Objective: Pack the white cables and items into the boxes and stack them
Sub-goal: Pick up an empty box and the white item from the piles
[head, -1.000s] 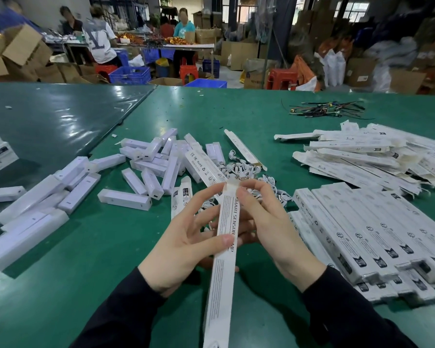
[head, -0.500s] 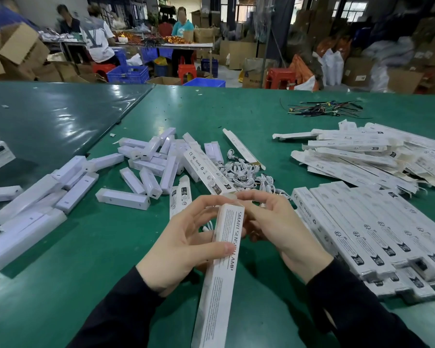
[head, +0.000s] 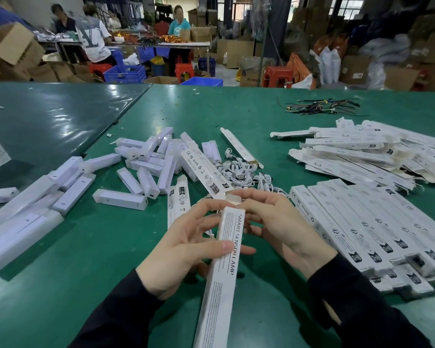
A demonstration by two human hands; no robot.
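Note:
A long white box (head: 222, 275) printed "SMART SENSOR LAMP" points away from me over the green table (head: 91, 247). My left hand (head: 183, 249) grips its upper half, thumb across the printed face. My right hand (head: 279, 227) pinches the flap at the box's far end. A heap of coiled white cables (head: 241, 174) lies just beyond my hands. Short white lamp units (head: 146, 169) are scattered to the left of the cables. A neat row of closed boxes (head: 367, 227) lies at my right.
Flat unfolded box sleeves (head: 362, 154) are piled at the far right. Longer white units (head: 23, 214) lie at the left edge. Dark wires (head: 319, 108) rest near the table's far side. People work at another table (head: 161, 43) in the background among cartons.
The box has slid toward me and tilted, so its far end sits lower in view. My right hand's fingers have closed over the end flap.

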